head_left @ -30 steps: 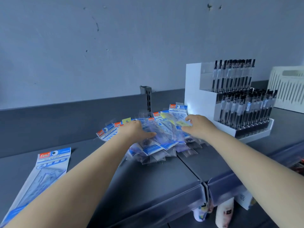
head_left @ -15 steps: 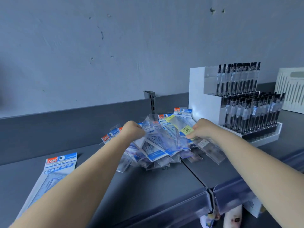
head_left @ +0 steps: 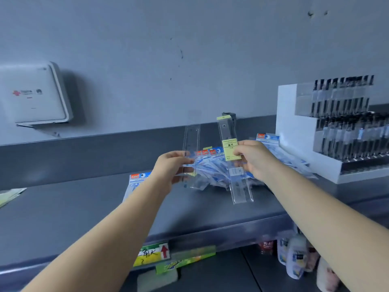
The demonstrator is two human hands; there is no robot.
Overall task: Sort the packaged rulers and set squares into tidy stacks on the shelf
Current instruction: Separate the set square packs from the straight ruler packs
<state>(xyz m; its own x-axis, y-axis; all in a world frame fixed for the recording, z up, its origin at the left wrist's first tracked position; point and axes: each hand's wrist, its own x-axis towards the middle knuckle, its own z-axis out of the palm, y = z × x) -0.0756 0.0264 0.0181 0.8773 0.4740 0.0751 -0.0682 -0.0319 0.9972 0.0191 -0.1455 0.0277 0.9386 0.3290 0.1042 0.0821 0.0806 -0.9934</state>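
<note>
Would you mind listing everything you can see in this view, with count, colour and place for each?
Clear ruler: one, transparent sleeve, held upright above the shelf by the left hand.
Labelled ruler: one, clear sleeve with yellow label, held upright by the right hand.
Packet pile: many, count unclear, blue and white with red tags, on the shelf behind the hands.
Single packet: one, blue and white, flat on the shelf, partly behind the left forearm.
Shelf: one, dark grey.
Pen display: one, white, tiered, holding black pens, right.
Wall box: one, white, on the wall, left.
Bottles: several, lower shelf, right; blurred.
Left hand: pinching the clear ruler.
Right hand: pinching the labelled ruler.
</note>
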